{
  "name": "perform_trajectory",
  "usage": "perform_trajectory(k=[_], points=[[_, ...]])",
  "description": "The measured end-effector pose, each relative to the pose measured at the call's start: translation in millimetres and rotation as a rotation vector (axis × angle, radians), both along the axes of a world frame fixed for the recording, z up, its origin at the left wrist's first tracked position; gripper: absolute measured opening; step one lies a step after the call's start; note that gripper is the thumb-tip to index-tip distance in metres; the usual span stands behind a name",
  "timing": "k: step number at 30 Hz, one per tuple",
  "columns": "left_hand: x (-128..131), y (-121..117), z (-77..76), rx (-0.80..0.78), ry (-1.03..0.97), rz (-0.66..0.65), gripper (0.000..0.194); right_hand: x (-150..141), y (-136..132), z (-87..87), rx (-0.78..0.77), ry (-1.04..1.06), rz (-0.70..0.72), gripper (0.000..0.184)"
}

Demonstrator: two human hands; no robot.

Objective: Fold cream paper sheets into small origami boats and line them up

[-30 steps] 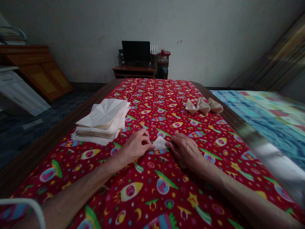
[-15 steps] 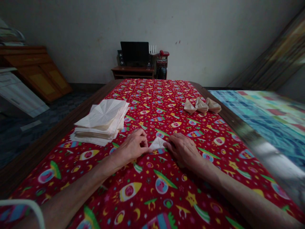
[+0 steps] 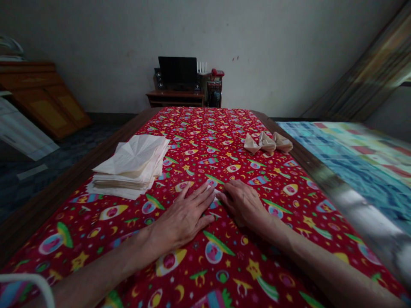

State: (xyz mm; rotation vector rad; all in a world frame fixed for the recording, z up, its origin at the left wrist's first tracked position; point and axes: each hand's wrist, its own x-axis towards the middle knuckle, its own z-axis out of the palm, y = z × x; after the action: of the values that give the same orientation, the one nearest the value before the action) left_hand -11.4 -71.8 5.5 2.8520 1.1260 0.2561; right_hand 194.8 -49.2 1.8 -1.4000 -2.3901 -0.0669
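A small folded piece of white paper [image 3: 216,196] lies on the red tablecloth, mostly hidden between my hands. My left hand [image 3: 188,214] rests flat, fingers stretched out, with its fingertips over the paper's left part. At the paper's right edge, my right hand [image 3: 245,201] has its fingers curled and its thumb against the index finger, pinching the corner. To the left sits a stack of creased paper sheets [image 3: 128,164]. Several folded paper pieces [image 3: 268,143] stand in a row at the right.
The red patterned tablecloth [image 3: 212,256] covers the long dark-edged table [image 3: 109,141]. Beyond its far end are a monitor [image 3: 178,72] and a red telephone [image 3: 217,72]. A bed [image 3: 346,154] is on the right, a wooden cabinet [image 3: 48,98] on the left. A white curved tube [image 3: 41,280] shows at bottom left.
My left hand has gone from pinching the paper's left corner to lying flat over it. My right hand stays at the right corner. The view has shifted slightly.
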Motion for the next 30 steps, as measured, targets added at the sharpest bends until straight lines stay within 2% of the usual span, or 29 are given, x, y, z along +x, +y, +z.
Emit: perform_trajectory(k=[3,5,8,10,12,16,19,24,30], points=[[-1,0,-1.3,0.005,0.019,0.011,0.050,0,0,-0.4,0.036,0.040,-0.002,0.025],[-1,0,-0.3,0.006,0.026,0.018,0.050,-1,0,0.3,0.054,0.039,0.045,0.021],[0,-1,2.0,0.005,0.029,0.033,0.048,-2,-4,2.3,0.080,-0.014,0.255,0.021],[0,-2,3.2,-0.004,0.032,0.038,0.047,1,-9,3.5,0.079,-0.051,0.387,0.032],[-1,-2,3.6,-0.006,0.037,0.040,0.048,6,-15,4.8,0.043,-0.079,0.443,0.042],[-6,-3,3.0,0.028,0.051,0.039,0.051,17,-23,8.4,-0.050,-0.144,0.434,0.050],[-11,-4,3.0,0.059,0.056,0.043,0.049,24,-24,8.1,-0.060,-0.174,0.416,0.054],[-21,-12,6.1,0.093,0.059,0.073,0.046,35,-26,3.5,-0.048,-0.188,0.381,0.051],[-29,-10,3.2,0.107,-0.049,0.070,0.039,36,-33,10.8,-0.020,-0.125,0.340,0.042]])
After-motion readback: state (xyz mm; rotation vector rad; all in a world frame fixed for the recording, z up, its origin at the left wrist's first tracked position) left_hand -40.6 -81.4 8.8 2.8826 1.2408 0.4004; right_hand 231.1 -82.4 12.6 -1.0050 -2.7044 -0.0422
